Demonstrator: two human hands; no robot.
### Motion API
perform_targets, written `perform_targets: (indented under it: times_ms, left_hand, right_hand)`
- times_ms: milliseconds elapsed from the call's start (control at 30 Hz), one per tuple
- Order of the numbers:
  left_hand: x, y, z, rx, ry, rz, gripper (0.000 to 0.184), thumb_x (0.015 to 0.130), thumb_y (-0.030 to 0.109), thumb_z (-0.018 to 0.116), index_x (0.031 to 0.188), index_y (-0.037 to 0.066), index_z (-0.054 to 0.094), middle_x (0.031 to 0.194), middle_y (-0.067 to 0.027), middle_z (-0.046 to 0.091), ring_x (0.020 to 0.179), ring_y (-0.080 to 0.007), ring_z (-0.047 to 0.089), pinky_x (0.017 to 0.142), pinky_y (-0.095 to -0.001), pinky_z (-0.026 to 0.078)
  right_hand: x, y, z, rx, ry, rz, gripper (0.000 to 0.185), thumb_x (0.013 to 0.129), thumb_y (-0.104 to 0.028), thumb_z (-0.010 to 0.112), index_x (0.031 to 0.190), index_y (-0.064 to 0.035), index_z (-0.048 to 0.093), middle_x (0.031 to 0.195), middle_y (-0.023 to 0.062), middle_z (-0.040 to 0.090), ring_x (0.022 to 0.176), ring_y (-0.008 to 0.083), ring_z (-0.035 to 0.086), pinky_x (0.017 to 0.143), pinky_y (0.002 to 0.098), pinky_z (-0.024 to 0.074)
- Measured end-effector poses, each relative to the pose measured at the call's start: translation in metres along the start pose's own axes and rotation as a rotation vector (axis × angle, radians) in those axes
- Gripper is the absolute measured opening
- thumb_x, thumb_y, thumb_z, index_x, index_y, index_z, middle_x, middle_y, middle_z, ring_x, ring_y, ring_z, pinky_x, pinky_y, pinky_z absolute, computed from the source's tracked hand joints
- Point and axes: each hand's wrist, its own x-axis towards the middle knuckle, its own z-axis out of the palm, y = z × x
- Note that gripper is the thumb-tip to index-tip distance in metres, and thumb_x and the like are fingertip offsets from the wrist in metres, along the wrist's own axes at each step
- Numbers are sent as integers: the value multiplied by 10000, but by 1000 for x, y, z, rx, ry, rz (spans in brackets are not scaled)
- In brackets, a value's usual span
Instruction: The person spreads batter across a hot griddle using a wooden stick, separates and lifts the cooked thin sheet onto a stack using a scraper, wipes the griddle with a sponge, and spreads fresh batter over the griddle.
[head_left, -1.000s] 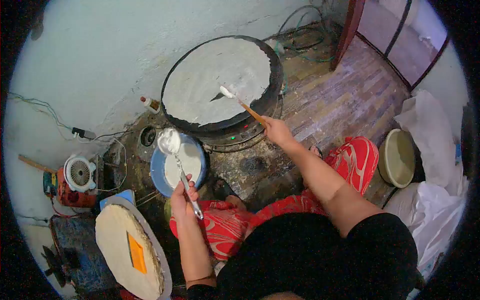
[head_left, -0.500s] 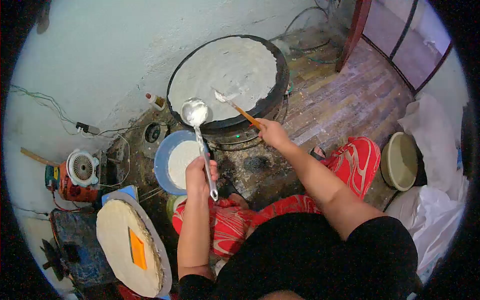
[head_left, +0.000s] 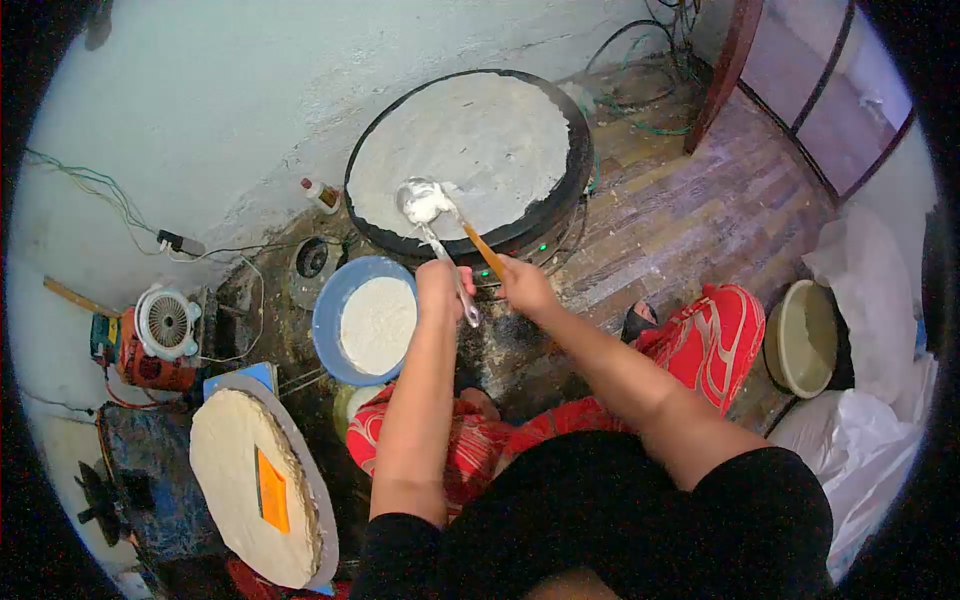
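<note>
My left hand [head_left: 438,290] is closed around the handle of a metal ladle [head_left: 433,240], whose bowl carries white batter [head_left: 428,205]. A wooden-handled spatula [head_left: 484,250] is gripped in my right hand [head_left: 527,288]. Its batter-coated tip meets the ladle's bowl, over the near edge of the griddle. On the large round black griddle [head_left: 580,150] lies a thin, wide sheet of pale batter [head_left: 480,140], slightly ragged at its border. To the left of my left hand stands a blue basin [head_left: 330,310] holding more white batter [head_left: 382,322].
At lower left, a stack of round flatbreads [head_left: 240,480] bears an orange-and-dark piece [head_left: 272,490]. A small white fan [head_left: 167,322], a bottle [head_left: 321,194] and cables are near the wall. A beige basin [head_left: 802,345] and white plastic sacks [head_left: 850,450] stand at right.
The ladle has moved right and up, the spatula slightly down, and they now meet over the griddle's near edge. My hands have come closer together. The view has shifted slightly.
</note>
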Motion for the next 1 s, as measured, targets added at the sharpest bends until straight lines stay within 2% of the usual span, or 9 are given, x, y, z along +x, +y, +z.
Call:
perform_targets:
  times_ms: [100,167,267,433,700,800,900,933,1000]
  left_hand:
    - [-9,28,-18,-529,-80,-177,205,829,67,358,925,-97,435,595,-89,450,435,-132,396,377,-240,373]
    - [-17,40,-43,-1220,-687,-547,282,845,41,339,1070,-125,375,596,-60,417,461,-108,396,394,-211,372]
    - [-29,48,-53,-1282,-900,-459,361,858,27,309,1171,-149,275,650,-40,399,483,-91,398,412,-201,375]
    - [-58,74,-85,-1261,-842,-331,385,873,54,301,1193,-155,254,669,-47,400,491,-93,406,409,-206,374]
    - [-66,51,-213,-950,-432,-248,367,848,90,379,1136,-132,326,712,-70,432,505,-85,389,404,-192,349]
    - [-40,24,-248,-875,-166,-312,309,848,118,370,1041,-123,365,693,-74,449,475,-92,424,405,-182,379]
    - [-18,-3,-264,-939,-61,-345,320,850,128,363,1046,-124,360,672,-66,445,443,-86,404,410,-187,385]
    - [2,-29,-294,-1050,-417,-369,342,848,128,355,1076,-126,347,775,-136,499,556,-149,499,515,-237,459]
    - [-8,-41,-274,-981,-202,-273,355,848,131,359,1098,-120,338,859,-179,502,658,-201,523,587,-275,474]
  right_hand:
    - [10,10,-16,-22,36,-85,303,845,-139,451,1139,-83,494,623,66,561,507,86,537,445,245,432]
    - [20,20,-27,222,145,-43,297,825,-210,451,1089,-95,524,905,154,596,824,323,571,714,374,452]
    - [34,32,-39,-137,348,-4,361,842,-275,412,1105,-38,489,914,180,589,843,364,556,744,403,443]
    - [-8,-1,-1,-333,-455,-140,361,822,-316,422,1087,-90,519,916,178,585,851,348,556,748,413,439]
    - [2,25,-36,-193,79,140,306,804,-277,456,1077,-161,534,906,181,580,795,346,569,689,405,459]
    - [-34,21,-1,-374,-456,-217,351,774,-254,461,1106,-157,518,905,178,581,790,351,569,682,421,453]
    - [-48,-26,-16,-269,-584,-140,390,741,-236,518,1119,-138,511,911,174,583,781,338,577,699,418,449]
    - [-37,13,-8,-173,-354,-444,458,732,-123,542,1181,-141,459,870,142,603,689,276,603,595,375,476]
    - [-34,-7,-37,24,-347,-100,506,731,-64,528,1216,-156,417,839,113,593,621,230,592,521,330,464]
